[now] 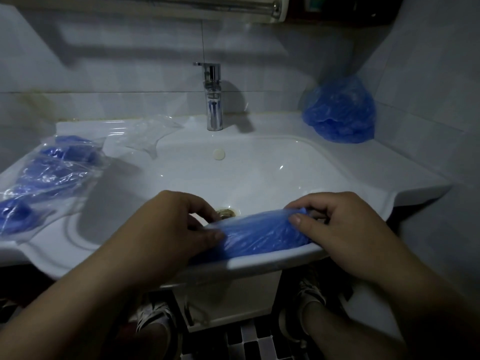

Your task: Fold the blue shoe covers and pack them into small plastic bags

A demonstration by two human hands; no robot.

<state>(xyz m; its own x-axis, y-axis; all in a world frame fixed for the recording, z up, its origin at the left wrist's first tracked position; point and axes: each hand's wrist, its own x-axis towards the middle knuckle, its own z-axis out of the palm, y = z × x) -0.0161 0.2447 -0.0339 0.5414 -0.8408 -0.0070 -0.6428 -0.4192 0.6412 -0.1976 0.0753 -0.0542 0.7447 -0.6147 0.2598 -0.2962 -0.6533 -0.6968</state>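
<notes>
A blue shoe cover (257, 235) lies stretched along the front rim of the white sink (259, 266). My left hand (168, 224) pinches its left end between thumb and fingers. My right hand (335, 227) pinches its right end, thumb on top. A heap of loose blue shoe covers (340, 110) sits on the back right corner of the sink. Several clear plastic bags holding folded blue covers (46, 172) lie on the left ledge. An empty clear bag (148, 133) lies beside the faucet.
A chrome faucet (214, 97) stands at the back of the basin, with the drain (225, 212) just beyond my hands. Tiled walls close in behind and on the right. My feet in sandals (153, 315) stand on the dark tiled floor below the sink.
</notes>
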